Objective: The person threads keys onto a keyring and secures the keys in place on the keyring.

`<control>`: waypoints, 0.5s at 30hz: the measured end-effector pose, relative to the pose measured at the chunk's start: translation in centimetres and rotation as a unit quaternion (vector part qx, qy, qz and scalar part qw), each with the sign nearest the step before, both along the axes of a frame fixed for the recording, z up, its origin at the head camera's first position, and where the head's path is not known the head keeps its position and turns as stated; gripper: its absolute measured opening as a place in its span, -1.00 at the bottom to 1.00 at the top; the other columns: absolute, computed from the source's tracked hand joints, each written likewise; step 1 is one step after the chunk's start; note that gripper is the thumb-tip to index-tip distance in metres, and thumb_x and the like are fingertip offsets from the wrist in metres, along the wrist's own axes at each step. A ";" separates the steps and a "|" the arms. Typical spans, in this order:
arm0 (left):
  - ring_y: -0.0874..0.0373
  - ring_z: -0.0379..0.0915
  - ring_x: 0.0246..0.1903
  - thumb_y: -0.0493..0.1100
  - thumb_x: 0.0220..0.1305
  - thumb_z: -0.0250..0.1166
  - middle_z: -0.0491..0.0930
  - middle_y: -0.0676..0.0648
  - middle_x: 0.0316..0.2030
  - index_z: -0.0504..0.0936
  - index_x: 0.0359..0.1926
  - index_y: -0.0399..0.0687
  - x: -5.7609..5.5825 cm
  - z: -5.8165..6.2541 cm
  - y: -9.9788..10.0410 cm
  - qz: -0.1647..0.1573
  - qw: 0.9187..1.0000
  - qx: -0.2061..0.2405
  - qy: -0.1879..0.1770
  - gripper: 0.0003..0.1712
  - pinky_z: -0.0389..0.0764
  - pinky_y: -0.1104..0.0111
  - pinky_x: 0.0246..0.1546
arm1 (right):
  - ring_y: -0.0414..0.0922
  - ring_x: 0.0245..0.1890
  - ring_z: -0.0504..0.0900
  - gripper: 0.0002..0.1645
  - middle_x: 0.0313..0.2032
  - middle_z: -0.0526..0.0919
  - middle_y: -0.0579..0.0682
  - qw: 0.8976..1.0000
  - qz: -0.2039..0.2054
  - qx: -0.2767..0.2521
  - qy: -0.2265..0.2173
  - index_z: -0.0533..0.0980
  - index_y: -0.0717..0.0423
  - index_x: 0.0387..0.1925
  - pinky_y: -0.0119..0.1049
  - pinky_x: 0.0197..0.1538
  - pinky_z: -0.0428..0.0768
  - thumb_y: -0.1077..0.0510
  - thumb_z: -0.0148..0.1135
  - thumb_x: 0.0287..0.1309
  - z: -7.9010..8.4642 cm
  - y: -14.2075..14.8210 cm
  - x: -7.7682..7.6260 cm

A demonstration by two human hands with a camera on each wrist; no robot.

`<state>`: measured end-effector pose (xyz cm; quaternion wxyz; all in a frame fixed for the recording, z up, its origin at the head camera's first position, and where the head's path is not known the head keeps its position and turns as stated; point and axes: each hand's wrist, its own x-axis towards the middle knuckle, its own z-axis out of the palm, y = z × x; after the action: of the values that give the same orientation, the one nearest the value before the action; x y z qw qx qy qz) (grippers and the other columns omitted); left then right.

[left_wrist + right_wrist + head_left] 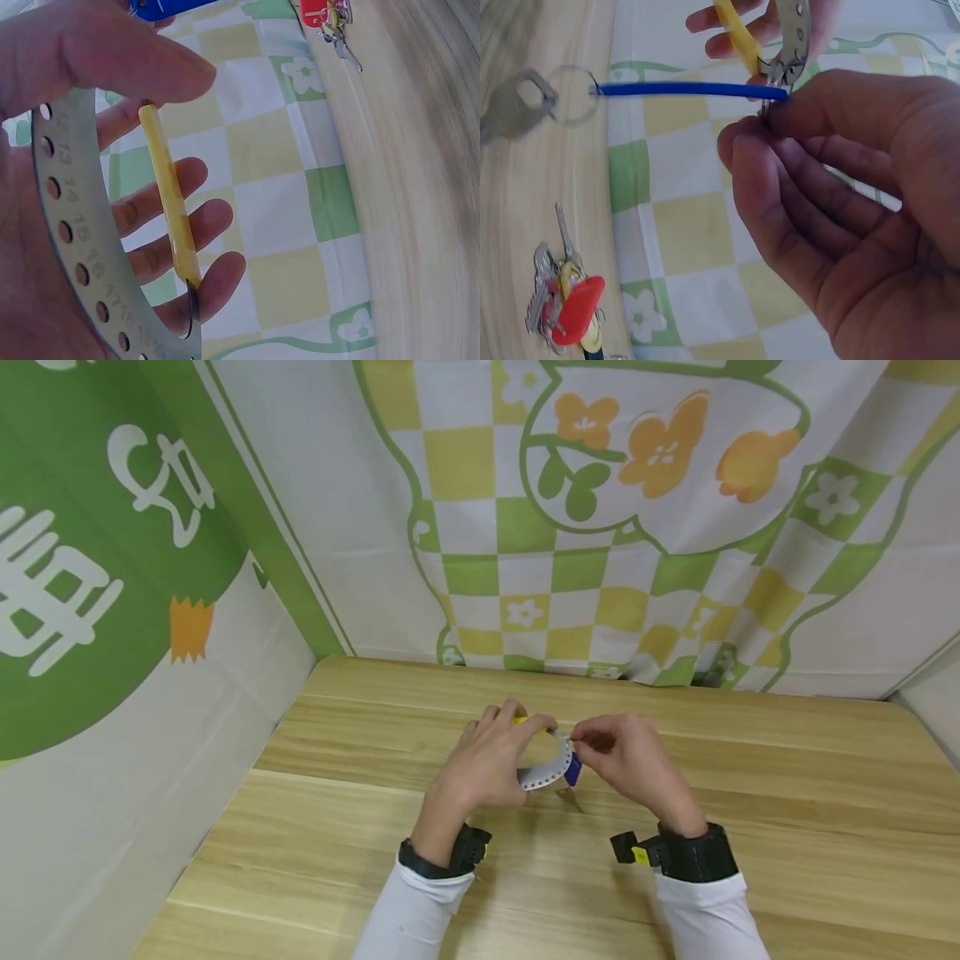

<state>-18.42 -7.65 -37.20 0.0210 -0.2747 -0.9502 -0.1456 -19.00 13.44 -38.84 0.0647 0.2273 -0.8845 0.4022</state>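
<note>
My left hand (480,768) grips a curved metal key holder (551,772), a crescent plate with a row of numbered holes along its edge. Its yellow handle (169,191) lies across the fingers in the left wrist view. At the plate's right side, my right hand (633,760) pinches the small metal clip end of a blue key tag (690,89) between thumb and fingertips, right at the holes. From the tag's other end a silver key (514,105) dangles on a split ring (576,94). The fingertips partly hide the clip.
Beyond the hands, a red key tag (581,311) lies on the wooden table (787,827) in a bunch with several keys. A checked green, yellow and white cloth (525,568) hangs at the table's back edge. A printed panel (187,735) borders the left side.
</note>
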 end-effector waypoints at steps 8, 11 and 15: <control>-0.03 0.21 0.03 -0.11 -0.41 0.46 0.25 -0.07 0.11 0.30 0.21 0.36 -0.2 -0.1 0.2 0.014 1.000 0.010 0.020 0.00 0.31 0.10 -0.10 | -0.05 -0.46 0.63 -0.83 -0.44 0.63 0.07 0.976 -0.065 -0.139 -0.157 0.58 0.22 -0.33 -0.25 -0.38 0.55 0.18 0.25 0.04 -0.1 -0.4 0.0; -0.06 0.20 0.05 -0.08 -0.43 0.48 0.25 -0.10 0.12 0.30 0.22 0.36 -0.2 -0.1 0.2 0.015 1.000 0.009 0.026 0.01 0.31 0.08 -0.09 | -0.05 -0.46 0.63 -0.83 -0.43 0.63 0.09 0.975 -0.077 -0.150 -0.148 0.58 0.24 -0.35 -0.25 -0.37 0.55 0.19 0.26 0.03 -0.1 -0.7 0.0; -0.05 0.21 0.04 -0.10 -0.48 0.49 0.25 -0.08 0.11 0.30 0.22 0.36 -0.3 -0.1 0.2 0.015 0.999 0.006 0.028 0.05 0.32 0.08 -0.09 | -0.13 -0.48 0.61 -0.89 -0.44 0.63 0.03 0.985 -0.075 -0.119 -0.101 0.59 0.17 -0.38 -0.28 -0.38 0.53 0.20 0.24 0.04 -0.2 -0.7 0.0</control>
<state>-18.70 -7.46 -37.34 0.0518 -0.2640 -0.9524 -0.1436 -19.05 12.75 -39.01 0.0319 0.1097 -0.8468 0.5194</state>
